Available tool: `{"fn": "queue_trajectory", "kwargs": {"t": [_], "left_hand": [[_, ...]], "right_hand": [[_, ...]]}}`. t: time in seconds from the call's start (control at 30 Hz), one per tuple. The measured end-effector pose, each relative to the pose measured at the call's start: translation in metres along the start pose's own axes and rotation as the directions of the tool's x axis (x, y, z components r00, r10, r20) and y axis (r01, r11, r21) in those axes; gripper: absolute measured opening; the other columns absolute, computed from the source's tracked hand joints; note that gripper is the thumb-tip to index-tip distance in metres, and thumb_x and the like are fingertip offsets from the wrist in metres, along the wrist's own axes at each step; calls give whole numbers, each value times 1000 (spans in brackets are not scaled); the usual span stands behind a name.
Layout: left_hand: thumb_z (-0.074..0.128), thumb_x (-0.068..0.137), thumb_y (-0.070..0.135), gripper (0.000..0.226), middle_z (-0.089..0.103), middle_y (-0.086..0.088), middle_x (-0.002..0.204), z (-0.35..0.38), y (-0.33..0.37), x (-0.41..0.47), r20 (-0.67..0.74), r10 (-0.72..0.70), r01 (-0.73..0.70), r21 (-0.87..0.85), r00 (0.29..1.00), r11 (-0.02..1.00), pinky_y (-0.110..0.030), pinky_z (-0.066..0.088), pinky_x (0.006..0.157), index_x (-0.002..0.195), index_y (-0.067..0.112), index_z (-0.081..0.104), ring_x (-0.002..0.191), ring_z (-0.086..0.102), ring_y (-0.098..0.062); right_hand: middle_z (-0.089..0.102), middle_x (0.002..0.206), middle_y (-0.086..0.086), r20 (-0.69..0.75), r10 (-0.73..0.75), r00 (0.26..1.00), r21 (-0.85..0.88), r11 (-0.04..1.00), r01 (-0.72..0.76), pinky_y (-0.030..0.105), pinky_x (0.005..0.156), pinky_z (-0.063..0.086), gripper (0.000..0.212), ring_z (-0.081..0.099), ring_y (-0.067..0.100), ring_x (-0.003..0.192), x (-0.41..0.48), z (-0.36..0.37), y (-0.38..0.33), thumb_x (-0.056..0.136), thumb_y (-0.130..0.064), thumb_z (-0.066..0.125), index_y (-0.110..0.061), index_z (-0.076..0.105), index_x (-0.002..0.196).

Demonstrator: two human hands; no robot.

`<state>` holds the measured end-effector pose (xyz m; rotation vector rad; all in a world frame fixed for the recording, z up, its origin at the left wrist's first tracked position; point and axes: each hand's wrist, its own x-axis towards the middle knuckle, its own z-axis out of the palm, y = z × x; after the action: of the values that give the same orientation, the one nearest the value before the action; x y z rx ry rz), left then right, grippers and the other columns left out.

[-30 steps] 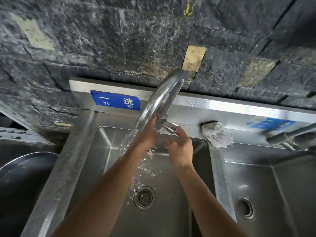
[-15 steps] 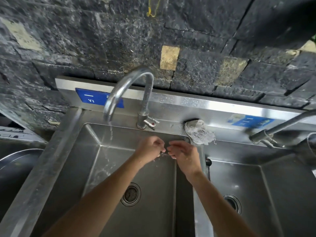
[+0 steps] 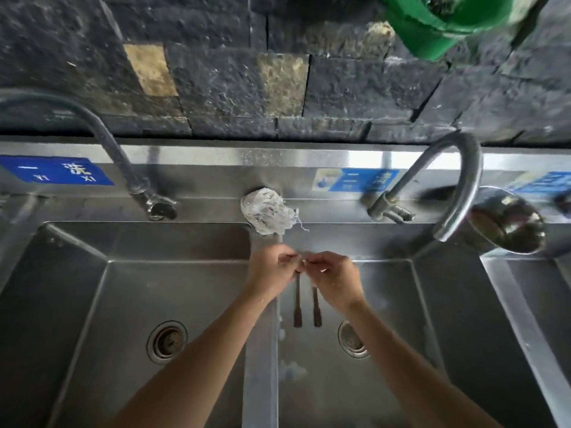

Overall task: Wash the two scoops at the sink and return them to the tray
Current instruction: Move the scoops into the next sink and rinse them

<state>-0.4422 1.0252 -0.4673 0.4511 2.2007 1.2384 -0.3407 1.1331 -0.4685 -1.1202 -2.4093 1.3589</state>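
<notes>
Two small scoops hang side by side over the middle basin. Only their dark slim handles, the left scoop (image 3: 297,304) and the right scoop (image 3: 315,307), show; the heads are hidden in my fingers. My left hand (image 3: 270,271) and my right hand (image 3: 335,279) meet fingertip to fingertip at the scoops' upper ends and pinch them. Both hands are just right of the divider (image 3: 261,341) between the left basin (image 3: 92,304) and the middle basin (image 3: 417,319). No water runs from the left faucet (image 3: 123,162). The tray is out of view.
A crumpled grey rag (image 3: 265,211) lies on the back ledge, just beyond my hands. A second curved faucet (image 3: 463,180) arches over the middle basin, with a steel bowl (image 3: 506,223) behind it. A green plastic thing (image 3: 448,23) hangs at the top right. The wall is dark stone.
My right hand left the faucet handle and the water stopped. Both hands moved right, from the left basin to over the divider, and the scoop handles now hang in plain sight.
</notes>
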Motion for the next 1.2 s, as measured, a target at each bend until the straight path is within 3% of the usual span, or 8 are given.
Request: {"fn": "queue_trajectory", "kwargs": {"t": [0.07,0.17,0.3,0.47,0.57,0.63,0.87,1.2], "left_hand": [[74,87,19,11,78,-7,77,24,-6,6,-6,-8,8,31,1000,999,-27,56,62,91,10,77,65,73,-19],[70,88,15,12,78,-5,86,59,-24,17,-19,-32,34,129,999,991,-13,47,65,96,11,78,73,71,-12],[62,89,15,34,72,-10,120,91,-56,36,-20,-200,201,164,979,966,-32,52,94,123,12,67,112,66,-25],[63,85,21,67,63,-10,131,121,-96,55,25,-334,321,225,942,920,-36,54,94,148,25,43,113,64,-30],[68,84,20,77,49,-10,147,142,-123,67,43,-390,370,238,920,898,-40,45,107,153,20,33,133,49,-30],[65,86,13,71,50,-10,145,155,-141,76,34,-417,399,231,908,887,-39,44,106,150,16,35,133,48,-31],[65,87,13,38,58,-13,125,179,-178,102,-89,-431,433,362,898,826,-33,42,72,123,10,51,113,59,-31],[62,93,14,20,68,-9,115,193,-196,119,-230,-377,438,340,897,832,-39,55,83,113,12,63,106,65,-28]], "right_hand": [[73,65,-24,-1,24,1000,-38,999,-24,24,71,55,18,72,9,73,6,-7,21,83,-20,76,-37,78,88],[80,81,-3,5,123,992,-95,988,-122,28,77,56,13,75,18,82,20,-5,57,82,-19,71,-26,82,86],[81,90,-5,62,240,969,-131,964,-231,19,78,52,18,71,10,81,37,9,98,81,-21,69,-26,81,94],[76,118,-2,155,263,952,-211,950,-229,31,99,55,42,72,15,103,66,43,149,86,-19,69,-24,68,128],[67,133,2,188,283,940,-250,940,-233,23,89,51,61,67,18,110,80,65,182,91,-22,69,-23,48,148],[64,137,4,202,307,930,-278,929,-246,19,80,45,66,64,21,114,87,81,204,92,-22,67,-22,40,152],[71,125,9,147,350,925,-252,918,-307,31,95,47,52,64,29,117,105,123,248,91,-23,65,-15,51,141],[75,96,-2,53,353,934,-178,924,-339,21,82,41,27,66,20,99,121,135,261,90,-27,69,-17,71,115]]}}
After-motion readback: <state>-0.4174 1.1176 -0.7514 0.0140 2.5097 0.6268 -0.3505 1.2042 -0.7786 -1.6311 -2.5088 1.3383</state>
